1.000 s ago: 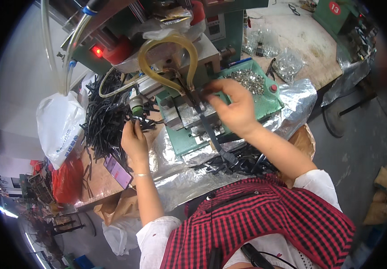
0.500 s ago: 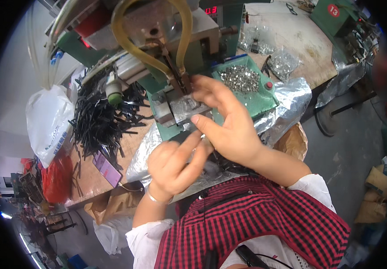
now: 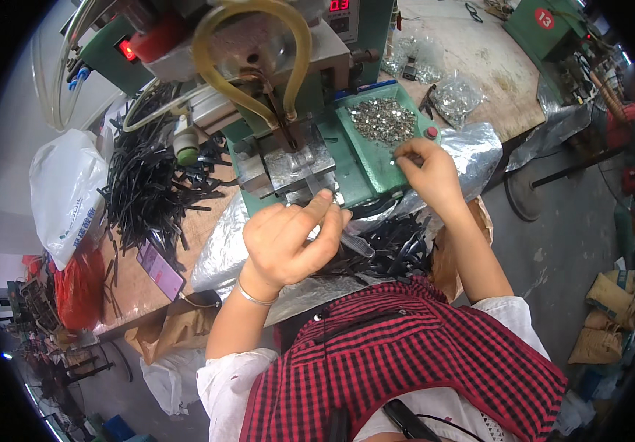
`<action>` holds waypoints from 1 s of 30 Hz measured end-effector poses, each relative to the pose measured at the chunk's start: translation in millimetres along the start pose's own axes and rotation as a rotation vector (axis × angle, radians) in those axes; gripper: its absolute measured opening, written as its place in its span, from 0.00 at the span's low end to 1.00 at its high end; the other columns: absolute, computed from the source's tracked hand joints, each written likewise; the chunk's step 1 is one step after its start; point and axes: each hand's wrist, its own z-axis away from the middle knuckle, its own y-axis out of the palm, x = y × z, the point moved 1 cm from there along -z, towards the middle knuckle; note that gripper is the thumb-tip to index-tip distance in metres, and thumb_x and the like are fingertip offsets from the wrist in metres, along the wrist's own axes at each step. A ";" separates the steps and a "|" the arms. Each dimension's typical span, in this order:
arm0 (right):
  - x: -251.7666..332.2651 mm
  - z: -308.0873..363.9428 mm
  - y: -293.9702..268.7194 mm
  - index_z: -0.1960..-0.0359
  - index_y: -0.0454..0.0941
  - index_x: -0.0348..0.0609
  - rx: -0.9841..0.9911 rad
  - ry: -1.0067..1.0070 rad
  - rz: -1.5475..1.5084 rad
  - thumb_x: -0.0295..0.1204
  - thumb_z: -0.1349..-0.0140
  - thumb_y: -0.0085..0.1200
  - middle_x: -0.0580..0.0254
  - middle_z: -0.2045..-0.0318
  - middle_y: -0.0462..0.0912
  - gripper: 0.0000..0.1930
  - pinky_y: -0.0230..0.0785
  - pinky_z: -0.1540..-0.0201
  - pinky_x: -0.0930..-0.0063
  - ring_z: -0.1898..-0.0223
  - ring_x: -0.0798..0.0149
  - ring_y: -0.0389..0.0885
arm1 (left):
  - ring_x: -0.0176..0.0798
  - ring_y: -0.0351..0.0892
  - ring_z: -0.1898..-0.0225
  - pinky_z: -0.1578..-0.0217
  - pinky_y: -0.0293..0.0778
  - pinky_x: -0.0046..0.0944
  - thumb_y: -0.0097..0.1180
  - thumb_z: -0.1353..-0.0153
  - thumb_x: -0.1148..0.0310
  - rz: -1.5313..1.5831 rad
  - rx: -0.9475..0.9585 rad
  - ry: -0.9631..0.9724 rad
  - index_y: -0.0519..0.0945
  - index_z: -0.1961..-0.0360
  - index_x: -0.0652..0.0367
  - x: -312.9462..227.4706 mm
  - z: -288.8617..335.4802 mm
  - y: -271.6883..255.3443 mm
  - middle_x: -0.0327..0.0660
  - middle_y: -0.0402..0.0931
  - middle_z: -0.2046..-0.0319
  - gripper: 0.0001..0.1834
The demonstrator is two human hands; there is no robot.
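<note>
My left hand (image 3: 284, 243) is at the front of a green bench press, its index finger and thumb closed near the metal die block (image 3: 295, 171). A small shiny bit shows by those fingertips, but what they hold is not clear. Over the right edge of a green tray (image 3: 380, 177) is my right hand (image 3: 435, 177), fingers bent and pinched together. Whether a piece sits between them is too small to tell. A pile of small silvery metal pieces (image 3: 383, 120) lies in the tray. Above the die block hangs a looped yellow tube (image 3: 203, 55).
Black strips (image 3: 155, 169) are heaped left of the press, and more black strips (image 3: 398, 247) lie near my lap. A phone (image 3: 161, 271) rests on the table's left edge. Silver foil (image 3: 472, 151) covers the front edge. Clear bags (image 3: 457, 96) stand behind the tray.
My right hand has moved away from the die block, right to the tray. My left hand stays by the block's front, and the die block is now uncovered.
</note>
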 end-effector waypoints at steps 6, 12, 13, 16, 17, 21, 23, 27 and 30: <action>13.3 -5.2 3.5 0.66 0.83 0.43 -0.020 -0.302 0.347 0.26 0.44 0.65 0.53 0.64 0.82 0.05 0.73 0.49 0.51 0.53 0.45 0.81 | 0.38 0.84 0.72 0.75 0.75 0.34 0.78 0.53 0.75 0.085 0.062 -0.233 0.87 0.57 0.58 -16.9 8.8 -11.6 0.47 0.89 0.56 0.19; 9.9 6.6 9.9 0.63 0.81 0.40 -0.260 -0.232 0.276 0.24 0.37 0.60 0.51 0.69 0.85 0.04 0.76 0.59 0.52 0.64 0.47 0.86 | 0.38 0.79 0.74 0.71 0.74 0.33 0.71 0.45 0.75 -0.208 0.371 -0.415 0.85 0.47 0.59 -43.0 41.8 -87.5 0.48 0.87 0.55 0.22; 11.1 8.0 8.3 0.62 0.81 0.40 -0.291 -0.218 0.188 0.24 0.37 0.60 0.51 0.68 0.86 0.04 0.77 0.58 0.55 0.63 0.49 0.87 | 0.40 0.80 0.73 0.70 0.75 0.33 0.70 0.44 0.77 -0.295 0.219 -0.502 0.85 0.49 0.59 -38.0 44.2 -102.6 0.48 0.87 0.58 0.19; 18.2 -0.5 10.4 0.60 0.84 0.40 -0.289 -0.297 0.122 0.24 0.36 0.60 0.53 0.65 0.88 0.05 0.78 0.56 0.62 0.62 0.53 0.88 | 0.44 0.82 0.69 0.64 0.78 0.36 0.64 0.40 0.84 -0.408 -0.371 -0.646 0.87 0.58 0.62 -4.2 40.7 -131.9 0.50 0.85 0.63 0.11; 18.6 -1.4 10.3 0.60 0.85 0.40 -0.316 -0.330 0.118 0.24 0.36 0.60 0.53 0.65 0.89 0.05 0.78 0.56 0.63 0.62 0.53 0.88 | 0.44 0.83 0.67 0.62 0.78 0.37 0.62 0.40 0.85 -0.539 -0.288 -0.622 0.87 0.60 0.63 14.7 36.2 -138.5 0.50 0.86 0.63 0.09; 30.9 -11.9 20.1 0.57 0.87 0.39 -0.272 -0.237 -0.099 0.25 0.36 0.62 0.52 0.62 0.90 0.08 0.77 0.53 0.65 0.60 0.53 0.89 | 0.55 0.78 0.51 0.46 0.74 0.49 0.64 0.48 0.82 -0.662 0.312 -0.644 0.85 0.62 0.59 92.4 86.0 -117.6 0.49 0.83 0.47 0.12; 30.2 -11.6 20.0 0.56 0.88 0.39 -0.243 -0.167 -0.097 0.25 0.36 0.62 0.52 0.61 0.90 0.09 0.77 0.53 0.65 0.60 0.53 0.88 | 0.60 0.74 0.47 0.41 0.69 0.55 0.62 0.54 0.80 -0.750 0.507 -0.706 0.84 0.64 0.58 122.6 147.0 -97.2 0.51 0.78 0.39 0.13; 2.5 3.4 1.6 0.58 0.89 0.41 -0.403 -0.190 0.056 0.25 0.38 0.62 0.53 0.63 0.89 0.08 0.77 0.53 0.65 0.60 0.54 0.88 | 0.59 0.75 0.48 0.43 0.71 0.53 0.64 0.49 0.78 -0.657 0.336 -0.611 0.85 0.62 0.57 141.6 201.4 -72.5 0.47 0.77 0.35 0.11; -17.8 21.4 -14.9 0.59 0.89 0.41 -0.498 -0.144 0.088 0.23 0.39 0.63 0.54 0.63 0.89 0.08 0.77 0.52 0.66 0.60 0.56 0.87 | 0.48 0.82 0.58 0.54 0.76 0.40 0.65 0.40 0.77 -0.419 0.075 -0.771 0.86 0.58 0.60 130.4 173.2 -67.7 0.45 0.86 0.50 0.08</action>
